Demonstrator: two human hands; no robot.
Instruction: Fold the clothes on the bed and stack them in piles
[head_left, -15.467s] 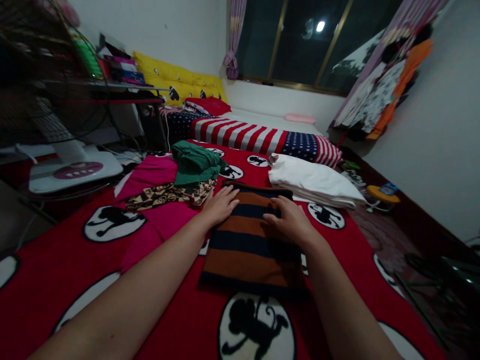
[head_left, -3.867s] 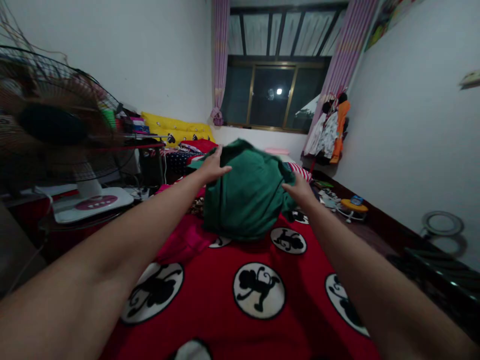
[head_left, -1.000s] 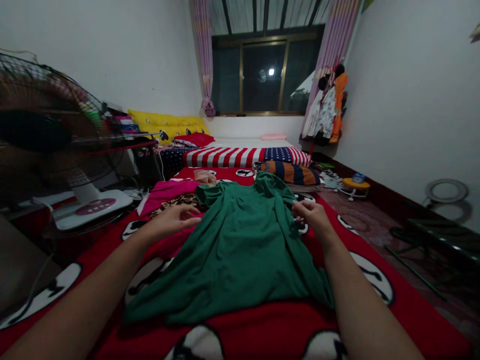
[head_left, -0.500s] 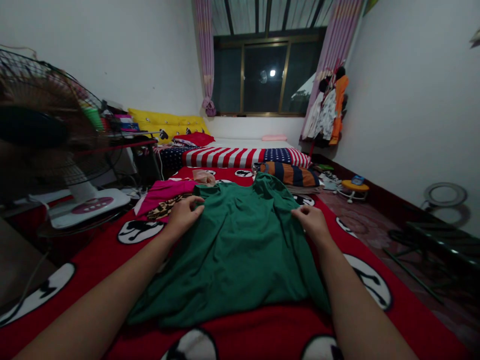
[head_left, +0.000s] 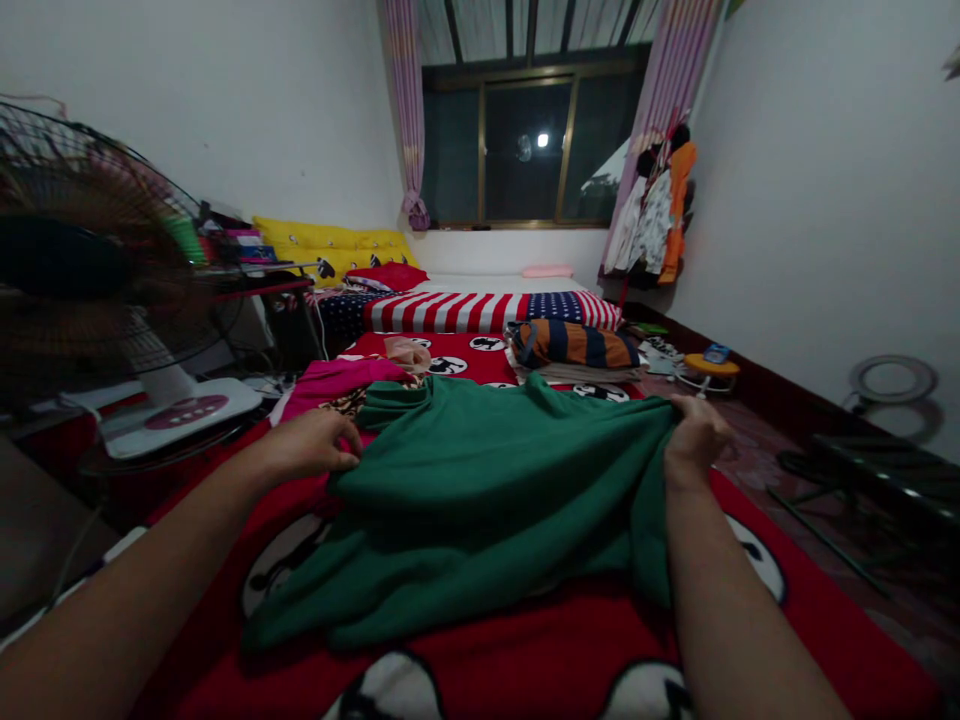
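A long green shirt [head_left: 480,480] lies spread and rippled on a red blanket [head_left: 525,660] with white-and-black figures. My right hand [head_left: 697,435] is closed on the shirt's right edge and holds that side raised and stretched outward. At the opposite edge, my left hand [head_left: 322,440] has its fingers curled in a pinch at the green cloth. A small part of the cloth there is hidden behind the fingers. Just beyond the left hand lie a bright pink garment [head_left: 330,385] and a leopard-print piece, partly under the shirt.
Beyond the shirt sits a folded orange-and-navy striped garment [head_left: 581,345] on a pile. A fan [head_left: 176,405] stands at the left. Farther back is a bed with a striped cover [head_left: 450,313]. A yellow stool [head_left: 711,367] stands on the floor at right.
Both hands have moved apart, the right one farther outward and up. The shirt's right side is now pulled wide and lifted, and its collar end has dropped lower.
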